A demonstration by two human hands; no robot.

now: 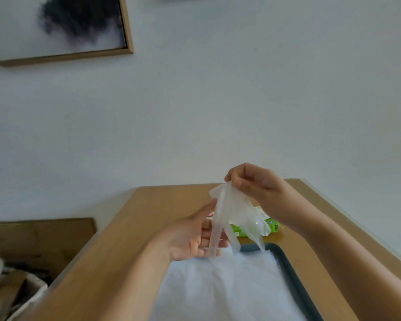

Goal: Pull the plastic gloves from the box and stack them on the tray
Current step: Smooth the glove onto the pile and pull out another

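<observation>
Behind the hanging glove (235,212), at twelve o'clock from the tray (291,274), the green box (272,225) is mostly hidden, and its opening cannot be seen. The tray's near end is cut off at the bottom edge; a blurred whitish stack of gloves (229,295) fills it. The right hand (255,181) pinches the glove's top between thumb and fingertips. The left hand (191,238), at nine o'clock of the glove, has its palm spread, and its nearly straight fingers touch the dangling plastic.

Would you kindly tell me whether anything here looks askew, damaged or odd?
Nothing stands out. The right hand pinches a clear glove above the tray, the left hand touches it, and the green box lies flat behind the tray.
</observation>
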